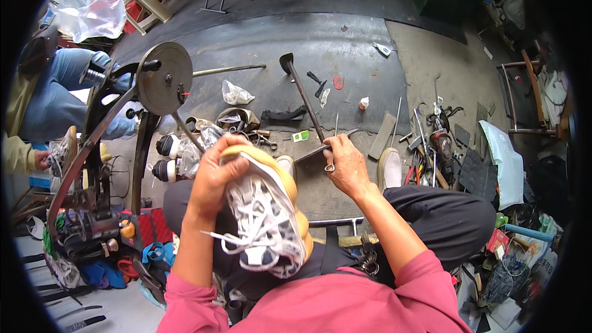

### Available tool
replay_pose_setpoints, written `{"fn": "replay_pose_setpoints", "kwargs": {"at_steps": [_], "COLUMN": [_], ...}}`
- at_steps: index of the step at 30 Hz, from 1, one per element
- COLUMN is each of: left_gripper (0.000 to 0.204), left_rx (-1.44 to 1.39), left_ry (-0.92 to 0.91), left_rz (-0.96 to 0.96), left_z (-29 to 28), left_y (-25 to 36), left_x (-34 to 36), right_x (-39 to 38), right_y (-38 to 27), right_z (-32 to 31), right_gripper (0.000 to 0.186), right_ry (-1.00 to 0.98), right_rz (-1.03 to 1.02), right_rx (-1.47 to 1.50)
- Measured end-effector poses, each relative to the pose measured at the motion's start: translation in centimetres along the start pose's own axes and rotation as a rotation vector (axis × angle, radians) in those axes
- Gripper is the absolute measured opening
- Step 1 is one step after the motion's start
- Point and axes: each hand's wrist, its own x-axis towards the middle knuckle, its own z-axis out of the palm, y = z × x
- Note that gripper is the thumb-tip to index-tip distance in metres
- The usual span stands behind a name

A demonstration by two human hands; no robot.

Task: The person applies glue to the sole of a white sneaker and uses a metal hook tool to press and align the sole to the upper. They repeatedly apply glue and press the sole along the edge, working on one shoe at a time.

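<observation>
My left hand is closed around the heel end of a white and grey sneaker with a thick yellow sole. The sneaker hangs toe toward me, its sole side turned right and its white laces loose. My right hand has curled fingers, and a small dark loop shows beneath them; what they hold is mostly hidden. Just beyond that hand stands an iron rod with a flat, foot-shaped top. Dark flat bars at the rod's lower end reach out on both sides of my fingers.
At left stands a hand-cranked machine with a round wheel. Beside it a seated person holds another shoe. Black-and-white shoes lie left of my hands. Hand tools cover the ground at right, near a white package. A small bottle stands ahead.
</observation>
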Motion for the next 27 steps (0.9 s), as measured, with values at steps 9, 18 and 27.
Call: {"fn": "replay_pose_setpoints", "kwargs": {"at_steps": [9, 18, 27], "left_gripper": [0.032, 0.032, 0.039], "left_rx": [0.259, 0.71, 0.895], "left_ry": [-0.061, 0.106, 0.108], "left_rz": [-0.171, -0.041, -0.011], "left_z": [1.0, 2.5, 3.1], "left_y": [-2.3, -2.4, -2.8], "left_x": [2.1, 4.7, 6.3], "right_x": [4.4, 6.8, 8.6], "right_y": [9.9, 12.4, 22.6], "right_z": [9.4, 10.7, 7.3], "right_gripper": [0.074, 0.06, 0.036], "right_ry": [-0.305, -0.441, 0.319], "right_rz": [0.008, -0.034, 0.593], "right_rx": [-0.272, -0.204, 0.136]}}
